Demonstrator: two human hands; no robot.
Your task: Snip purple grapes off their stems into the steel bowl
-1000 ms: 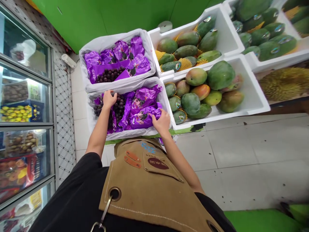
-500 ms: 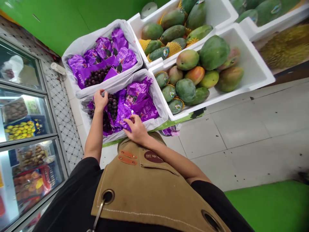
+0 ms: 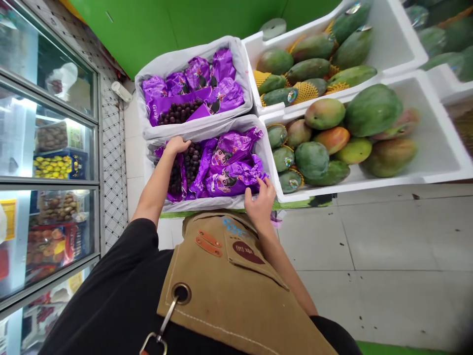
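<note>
Lying in the near lined box (image 3: 229,203), a printed purple bag (image 3: 232,180) fills the front right part, with a second purple bag (image 3: 236,144) behind it. The right hand (image 3: 260,199) is at the front bag's right end, its thumb and fingers spread apart. To the left are dark grapes (image 3: 191,162); the left hand (image 3: 178,145) reaches over them near the box's far edge, fingertips hidden, so I cannot tell whether it pinches anything. Beyond stands another lined box (image 3: 207,118) of grapes in purple wrapping; to the right, mangoes (image 3: 312,160) sit in a white foam box (image 3: 439,128).
</note>
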